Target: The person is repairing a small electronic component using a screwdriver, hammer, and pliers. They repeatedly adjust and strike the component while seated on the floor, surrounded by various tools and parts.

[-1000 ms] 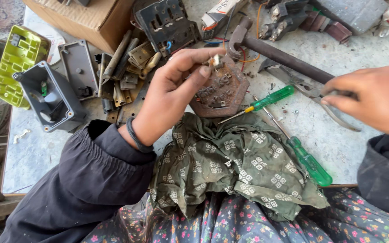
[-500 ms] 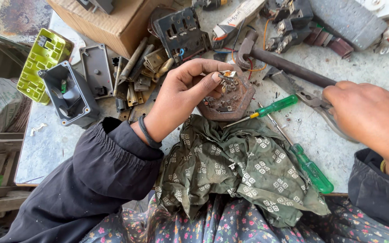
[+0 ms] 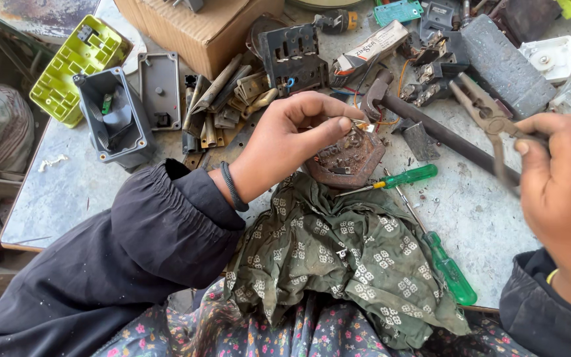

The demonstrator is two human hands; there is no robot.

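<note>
My left hand [image 3: 292, 135] reaches over the table and pinches a small metal piece on top of a rusty brown electrical part [image 3: 348, 158], which it holds at the table's middle. My right hand [image 3: 560, 188] is raised at the right edge, closed on the handles of grey pliers [image 3: 487, 116] whose jaws point up and away. Two green-handled screwdrivers lie near the part: a short one [image 3: 401, 178] just right of it and a long one [image 3: 441, 261] nearer me. A green patterned cloth [image 3: 345, 258] covers my lap below both hands.
A dark-handled hammer [image 3: 431, 129] lies behind the rusty part. A grey plastic box [image 3: 110, 119], a yellow-green cover [image 3: 77, 66], a cardboard box [image 3: 199, 30], brass strips [image 3: 229, 99] and several black switch parts [image 3: 292, 56] crowd the far side of the worn table [image 3: 67, 192].
My right hand has lifted the pliers off the table and drawn them toward me. My left hand stays on the rusty part. The camera view has shifted slightly.
</note>
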